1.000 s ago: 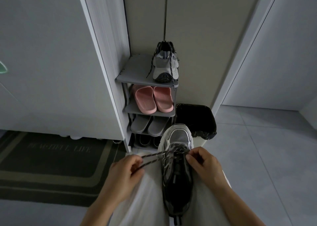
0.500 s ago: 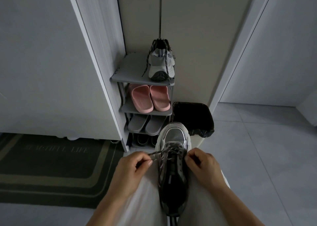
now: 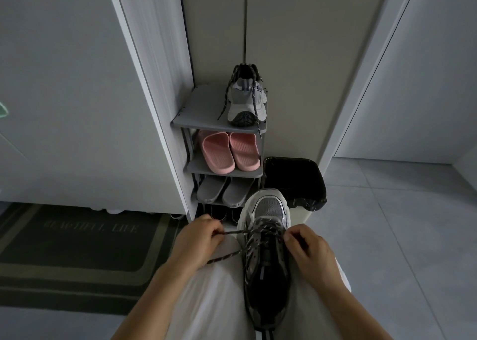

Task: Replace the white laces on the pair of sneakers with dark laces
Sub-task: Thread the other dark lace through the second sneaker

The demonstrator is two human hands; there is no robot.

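Head view, dim light. Sneaker (image 3: 267, 262) laid lengthwise on lap, toe away. Left hand (image 3: 198, 241) pinching dark lace (image 3: 232, 232) end, drawn taut out to the left; right hand (image 3: 309, 249) pinching lace at the right-side eyelets. Judged: snugging a lace crossing. Pull both sides evenly, keep lace flat and untwisted, brace shoe against thighs to prevent rolling. Match end lengths before next eyelet. Other sneaker (image 3: 246, 102), dark-laced, at right edge of top shelf (image 3: 196, 112).

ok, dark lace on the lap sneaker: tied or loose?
Loose. The left hand pinches one strand of the dark lace pulled sideways from the sneaker, the right hand pinches the other side; no knot shows.
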